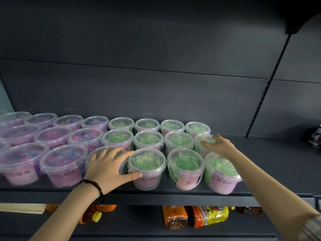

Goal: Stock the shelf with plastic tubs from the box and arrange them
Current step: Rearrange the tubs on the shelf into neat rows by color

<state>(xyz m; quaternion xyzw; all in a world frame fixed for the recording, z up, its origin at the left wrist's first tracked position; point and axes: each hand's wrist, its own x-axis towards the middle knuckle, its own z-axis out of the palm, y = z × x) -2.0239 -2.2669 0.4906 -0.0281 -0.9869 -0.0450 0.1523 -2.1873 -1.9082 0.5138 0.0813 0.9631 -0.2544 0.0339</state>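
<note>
Several clear lidded plastic tubs stand in three rows on the dark shelf (260, 164): purple-filled tubs (64, 162) on the left, green-filled ones (185, 164) on the right. My left hand (109, 166) lies over a front-row tub that it largely hides. Its fingers are spread and nearly straight, and the thumb touches the front wall of the neighbouring green tub (147, 164). My right hand (218, 144) rests flat on the lid of the rightmost middle-row green tub (199, 145), fingers pointing left. No box is in view.
Bare shelf runs to the right of the tubs, with a dark patterned packet (315, 138) at the far right. On the lower shelf are orange bottles (174, 219), a yellow packet (213, 216), a yellow-capped bottle (96, 215) and pale sticks (22, 208).
</note>
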